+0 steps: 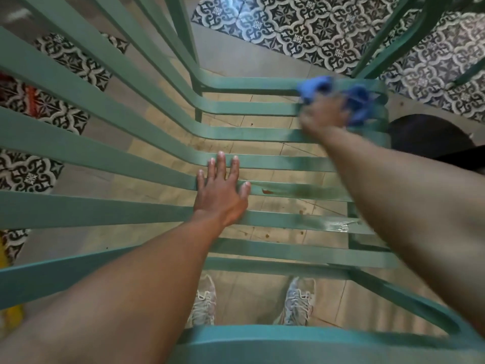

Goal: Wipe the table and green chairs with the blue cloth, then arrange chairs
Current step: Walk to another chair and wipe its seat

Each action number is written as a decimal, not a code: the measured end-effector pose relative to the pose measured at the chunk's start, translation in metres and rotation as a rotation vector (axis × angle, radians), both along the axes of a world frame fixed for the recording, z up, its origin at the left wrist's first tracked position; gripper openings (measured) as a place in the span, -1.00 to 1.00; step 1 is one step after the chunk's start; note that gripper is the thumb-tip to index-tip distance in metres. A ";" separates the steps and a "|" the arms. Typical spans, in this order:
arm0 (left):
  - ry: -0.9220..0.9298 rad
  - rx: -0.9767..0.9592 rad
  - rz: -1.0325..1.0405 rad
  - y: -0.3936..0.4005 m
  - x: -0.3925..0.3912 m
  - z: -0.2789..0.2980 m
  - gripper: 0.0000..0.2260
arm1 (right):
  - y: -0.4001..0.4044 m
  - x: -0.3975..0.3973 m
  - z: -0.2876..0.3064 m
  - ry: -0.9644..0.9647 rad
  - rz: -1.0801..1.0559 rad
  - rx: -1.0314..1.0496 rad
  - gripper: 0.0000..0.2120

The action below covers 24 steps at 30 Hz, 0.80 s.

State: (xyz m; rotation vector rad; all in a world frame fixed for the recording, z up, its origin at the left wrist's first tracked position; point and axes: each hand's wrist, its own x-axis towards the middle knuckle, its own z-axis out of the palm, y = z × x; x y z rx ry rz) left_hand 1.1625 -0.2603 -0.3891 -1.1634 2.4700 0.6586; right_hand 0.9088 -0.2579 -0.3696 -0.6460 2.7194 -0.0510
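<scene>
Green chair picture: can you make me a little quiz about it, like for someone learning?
1. True or false: the left hand lies flat on the green chair.
2. Which hand grips the blue cloth? A) left B) right
3. Fill in: through the slats you see two ___ on the floor.

Key: 1 true; 2 B; 3 shoes.

Black-and-white patterned floor tiles point(309, 30) at top and left, plain beige tiles point(265, 145) beneath, two pale laced sneakers point(299, 302) at bottom, a dark rounded object point(430, 135) at right, blurred red and yellow patches point(13, 315) on left edge.
</scene>
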 end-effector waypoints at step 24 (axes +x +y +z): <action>-0.118 -0.009 -0.117 -0.007 0.002 -0.002 -0.46 | -0.025 0.160 -0.005 -0.214 0.715 0.043 -0.42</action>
